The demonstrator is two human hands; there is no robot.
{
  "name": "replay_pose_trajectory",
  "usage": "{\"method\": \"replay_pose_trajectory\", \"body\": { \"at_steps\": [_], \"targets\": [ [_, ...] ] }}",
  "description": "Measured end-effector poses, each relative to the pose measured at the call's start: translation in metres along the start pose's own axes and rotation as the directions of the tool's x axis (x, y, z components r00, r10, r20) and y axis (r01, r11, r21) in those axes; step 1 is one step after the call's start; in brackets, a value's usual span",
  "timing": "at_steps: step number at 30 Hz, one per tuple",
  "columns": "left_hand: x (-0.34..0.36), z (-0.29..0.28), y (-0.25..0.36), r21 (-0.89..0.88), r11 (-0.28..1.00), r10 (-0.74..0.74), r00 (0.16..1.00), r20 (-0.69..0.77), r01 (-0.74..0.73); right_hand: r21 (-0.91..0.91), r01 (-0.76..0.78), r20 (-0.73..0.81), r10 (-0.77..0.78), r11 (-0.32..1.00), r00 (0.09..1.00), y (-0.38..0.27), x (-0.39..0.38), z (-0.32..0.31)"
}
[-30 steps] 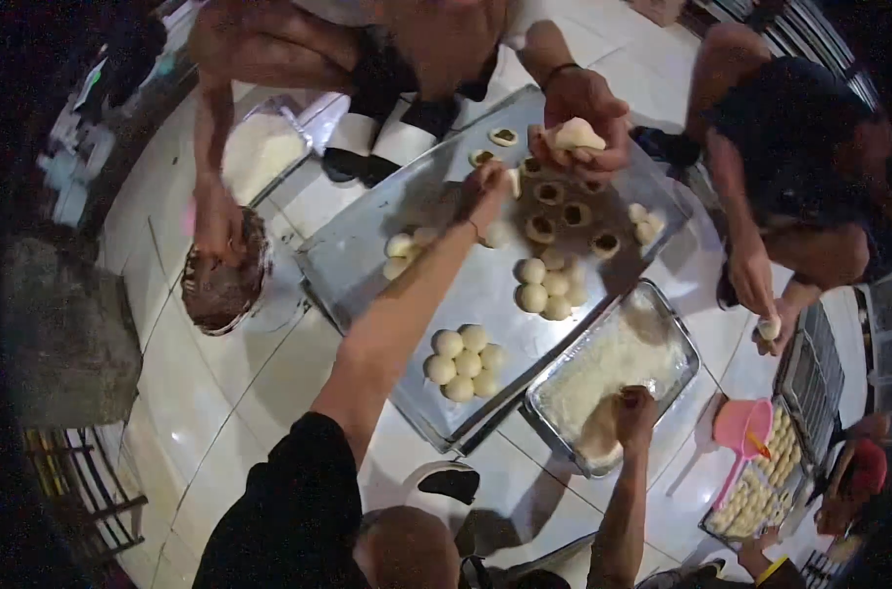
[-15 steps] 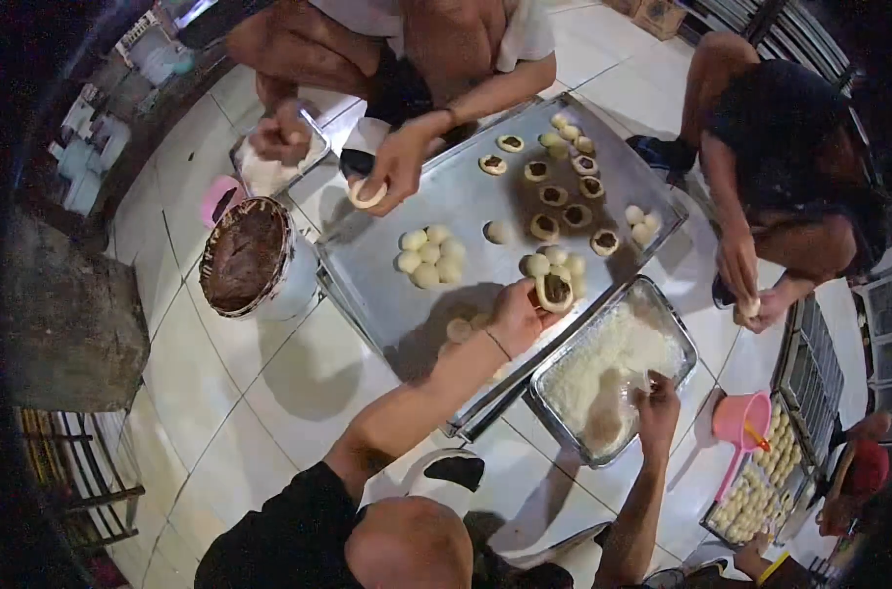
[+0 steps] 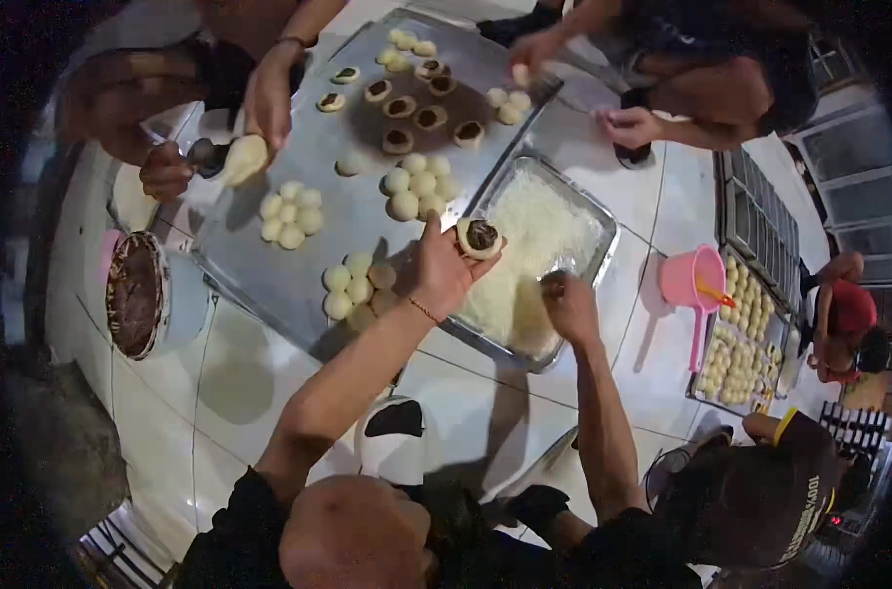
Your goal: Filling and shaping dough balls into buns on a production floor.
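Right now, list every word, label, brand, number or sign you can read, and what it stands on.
Dark shirt with yellow trim, lower right: pale lettering on it, wording not copied here.
Small red glow beside it: too small to tell if a number.
Large metal tray, pink dipper: no lettering seen.

The floor (image 3: 161, 412) around us is laid with large, glossy white tiles, their thin dark joints (image 3: 200, 393) bending as they near the edges of the frame. Light lies palest across the middle, dropping off to deep gloom at the corners, and a soft, round shadow (image 3: 235, 383) sits on the tiles left of centre. At the far left I make out a rough, grey-brown slab or mat (image 3: 63, 442); below it, lower left, stands a black barred frame (image 3: 117, 550). Pale-framed panels (image 3: 853, 167) rise at upper right, and a slatted rack (image 3: 855, 429) shows at lower right.
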State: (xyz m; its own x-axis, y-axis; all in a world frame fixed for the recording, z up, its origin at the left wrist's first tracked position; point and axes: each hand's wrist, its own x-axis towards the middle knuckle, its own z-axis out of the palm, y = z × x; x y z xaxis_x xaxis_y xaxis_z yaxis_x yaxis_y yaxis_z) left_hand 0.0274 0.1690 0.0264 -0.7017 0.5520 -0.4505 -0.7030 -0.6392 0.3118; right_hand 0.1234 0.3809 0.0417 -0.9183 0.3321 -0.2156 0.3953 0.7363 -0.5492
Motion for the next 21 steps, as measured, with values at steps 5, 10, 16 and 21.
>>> {"method": "replay_pose_trajectory", "body": {
  "at_steps": [5, 10, 16, 21],
  "targets": [
    [0.000, 0.003, -0.032, 0.088, 0.994, -0.056, 0.998, -0.032, 0.058, 0.387, -0.059, 0.040, 0.047, 0.920, 0.998, -0.002, -0.007, -0.010],
    [0.021, -0.010, -0.050, 0.294, 0.953, -0.083, 0.996, 0.009, 0.077, 0.267, 0.160, -0.100, -0.138, 0.950, 0.985, -0.041, -0.003, -0.007],
    [0.012, 0.001, -0.054, 0.654, 0.747, -0.078, 0.992, -0.100, 0.124, -0.236, 0.264, -0.219, -0.316, 0.935, 0.923, -0.082, -0.012, 0.015],
    [0.004, 0.006, -0.044, 0.292, 0.950, 0.075, 0.988, 0.134, -0.112, 0.319, 0.162, -0.187, -0.105, 0.934, 0.977, -0.060, -0.011, -0.015]
  ]
}}
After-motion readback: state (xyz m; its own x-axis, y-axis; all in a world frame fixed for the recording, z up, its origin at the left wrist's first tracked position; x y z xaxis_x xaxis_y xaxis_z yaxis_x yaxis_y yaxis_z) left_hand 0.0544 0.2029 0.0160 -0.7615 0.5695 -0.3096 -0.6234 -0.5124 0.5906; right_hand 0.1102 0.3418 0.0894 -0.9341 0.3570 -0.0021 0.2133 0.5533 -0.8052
